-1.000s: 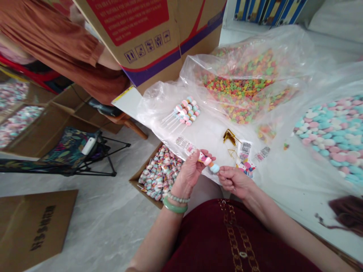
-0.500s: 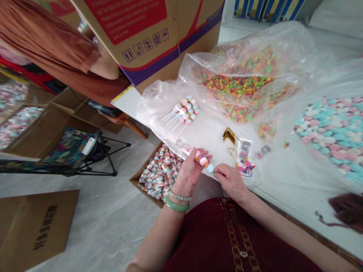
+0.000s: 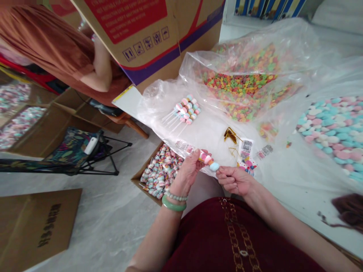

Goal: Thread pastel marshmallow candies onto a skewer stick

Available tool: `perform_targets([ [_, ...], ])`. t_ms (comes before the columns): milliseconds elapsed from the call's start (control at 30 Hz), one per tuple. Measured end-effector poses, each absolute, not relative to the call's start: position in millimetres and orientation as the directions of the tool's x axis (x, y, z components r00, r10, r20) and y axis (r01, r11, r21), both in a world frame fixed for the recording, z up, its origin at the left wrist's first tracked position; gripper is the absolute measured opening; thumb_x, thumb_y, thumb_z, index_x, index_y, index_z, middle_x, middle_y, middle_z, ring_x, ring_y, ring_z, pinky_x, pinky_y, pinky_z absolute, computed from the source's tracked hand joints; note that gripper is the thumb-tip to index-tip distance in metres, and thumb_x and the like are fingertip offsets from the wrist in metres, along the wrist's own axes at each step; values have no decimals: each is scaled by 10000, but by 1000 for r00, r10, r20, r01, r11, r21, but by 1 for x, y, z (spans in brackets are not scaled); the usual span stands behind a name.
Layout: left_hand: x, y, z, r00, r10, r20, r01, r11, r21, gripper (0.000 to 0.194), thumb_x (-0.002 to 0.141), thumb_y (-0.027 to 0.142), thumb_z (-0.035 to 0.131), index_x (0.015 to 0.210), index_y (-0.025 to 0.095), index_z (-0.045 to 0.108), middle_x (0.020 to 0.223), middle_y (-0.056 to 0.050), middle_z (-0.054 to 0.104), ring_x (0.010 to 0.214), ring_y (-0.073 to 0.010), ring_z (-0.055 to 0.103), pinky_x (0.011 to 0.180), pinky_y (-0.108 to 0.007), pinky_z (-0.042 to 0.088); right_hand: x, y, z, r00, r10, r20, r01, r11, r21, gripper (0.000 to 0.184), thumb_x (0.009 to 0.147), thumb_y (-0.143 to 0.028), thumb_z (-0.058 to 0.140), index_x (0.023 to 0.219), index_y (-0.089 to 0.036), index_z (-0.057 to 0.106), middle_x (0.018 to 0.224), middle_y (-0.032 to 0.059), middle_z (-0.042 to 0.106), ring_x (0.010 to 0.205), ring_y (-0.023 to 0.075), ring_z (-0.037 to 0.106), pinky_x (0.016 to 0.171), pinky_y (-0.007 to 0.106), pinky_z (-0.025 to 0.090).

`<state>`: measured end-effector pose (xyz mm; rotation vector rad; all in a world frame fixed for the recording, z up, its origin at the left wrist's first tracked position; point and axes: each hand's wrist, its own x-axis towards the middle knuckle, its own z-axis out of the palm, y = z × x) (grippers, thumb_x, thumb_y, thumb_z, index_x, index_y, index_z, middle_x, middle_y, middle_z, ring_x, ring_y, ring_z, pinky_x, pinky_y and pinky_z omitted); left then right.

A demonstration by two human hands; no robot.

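My left hand is closed around one end of a marshmallow skewer, with its fingers behind a printed wrapper or card on that end. Pink, orange and pale blue pieces show along the skewer. At the blue end, my right hand pinches with thumb and forefinger; what lies right between the fingertips is too small to tell. Several finished marshmallow sticks lie side by side on the plastic-covered table. Gold twist ties and printed cards are just beyond my right hand.
A clear bag of ring candies and a heap of loose marshmallows spread over the table. Below its left edge stands a box of wrapped marshmallow sticks. A large carton and a co-worker's arm are at the back left.
My right hand has turned so its fingers show more, still at the blue end. The skewer has shifted slightly right. The co-worker's arm has moved.
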<state>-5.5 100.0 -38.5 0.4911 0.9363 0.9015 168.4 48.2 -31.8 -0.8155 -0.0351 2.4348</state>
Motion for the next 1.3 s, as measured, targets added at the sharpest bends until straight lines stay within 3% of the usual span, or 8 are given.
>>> perform_targets([
  [100, -5, 99, -37, 284, 829, -482, -429, 560, 709, 357, 754, 452, 650, 859, 112, 664, 815, -114, 703, 717, -225, 671, 710, -347, 525, 162, 48, -31, -627, 520, -580, -478, -845, -241, 176, 656, -167, 651, 688, -148, 480, 539, -85, 395, 376, -1, 189, 335, 128, 86],
  [200, -6, 100, -35, 294, 813, -502, -448, 582, 679, 341, 748, 428, 665, 870, 109, 658, 837, -112, 698, 724, -227, 672, 734, -366, 525, 152, 45, -30, -381, 656, -652, -373, -754, -540, 158, 639, -224, 638, 660, -170, 492, 489, -84, 416, 361, 23, 203, 348, 172, 91],
  [367, -4, 102, -35, 307, 776, -552, -540, 619, 570, 338, 795, 428, 616, 928, 118, 641, 936, -115, 677, 839, -246, 666, 785, -386, 517, 142, 42, -31, -5, 921, -390, 171, -384, -908, 133, 696, -237, 552, 578, -191, 513, 501, -57, 423, 474, 89, 362, 472, 224, 250],
  [467, 2, 101, -35, 314, 794, -521, -652, 579, 489, 299, 818, 432, 586, 980, 184, 622, 1089, -80, 636, 996, -257, 623, 817, -406, 513, 142, 41, -31, 7, 981, -194, 381, -182, -907, 169, 738, -228, 522, 571, -201, 519, 574, -30, 477, 602, 131, 450, 579, 248, 306],
  [633, 8, 98, -35, 336, 833, -438, -706, 531, 469, 288, 813, 450, 588, 999, 232, 614, 1184, -48, 591, 1118, -269, 554, 817, -410, 511, 143, 41, -32, -38, 984, -172, 433, -139, -890, 156, 766, -226, 503, 618, -212, 550, 619, -27, 511, 637, 141, 478, 614, 255, 316],
  [933, -7, 104, -32, 299, 831, -468, -344, 552, 760, 314, 716, 404, 696, 762, 93, 686, 728, -93, 683, 695, -203, 648, 701, -315, 496, 154, 42, -32, -44, 991, -127, 492, -90, -866, 166, 767, -214, 510, 609, -203, 561, 649, -11, 536, 670, 148, 493, 637, 269, 317],
  [1100, -4, 102, -30, 363, 789, -495, -472, 614, 633, 333, 747, 446, 661, 821, 121, 663, 832, -94, 699, 774, -253, 675, 747, -375, 513, 149, 41, -28, -50, 916, -397, 66, -394, -917, 109, 724, -264, 577, 646, -194, 549, 537, -49, 443, 479, 88, 377, 462, 223, 258],
  [1300, 6, 97, -29, 442, 748, -495, -509, 664, 549, 376, 821, 493, 551, 872, 131, 640, 902, -98, 690, 816, -262, 680, 762, -385, 516, 151, 43, -32, -472, 676, -567, -570, -724, -388, 190, 674, -204, 658, 736, -174, 481, 545, -87, 413, 364, 10, 179, 337, 154, 87],
])
